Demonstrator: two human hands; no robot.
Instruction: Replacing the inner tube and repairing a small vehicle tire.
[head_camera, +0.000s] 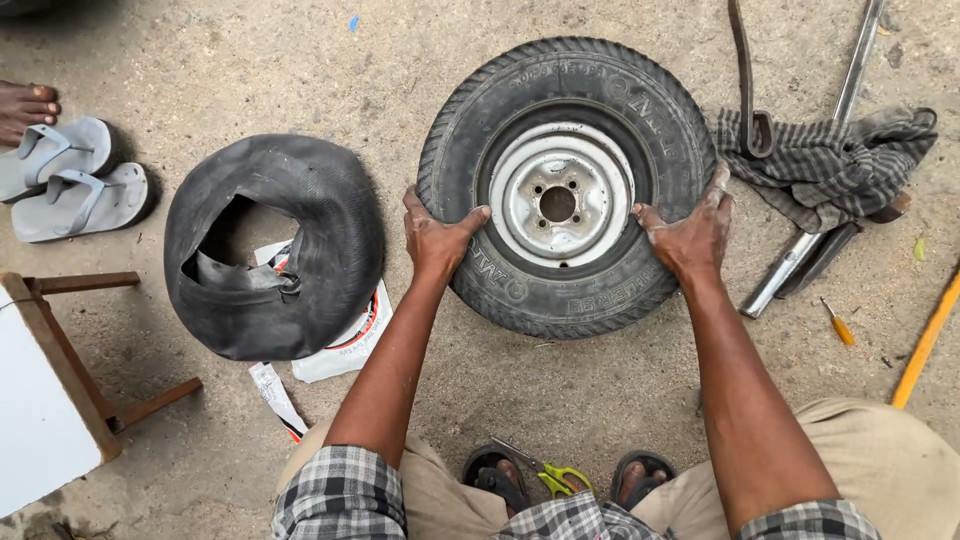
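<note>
A black tyre on a silver-white steel rim lies flat on the sandy ground. My left hand grips the tyre's left sidewall, thumb pointing toward the rim. My right hand presses on the right sidewall, fingers spread over the tread edge. Both arms reach forward from my squatting body. A limp black inner tube lies to the left of the tyre, resting on a white printed plastic wrapper.
A checked cloth, a metal tyre lever and a dark strap lie at the right. A small screwdriver, a yellow rod, green-handled scissors, grey sandals, another person's foot and a wooden stool surround me.
</note>
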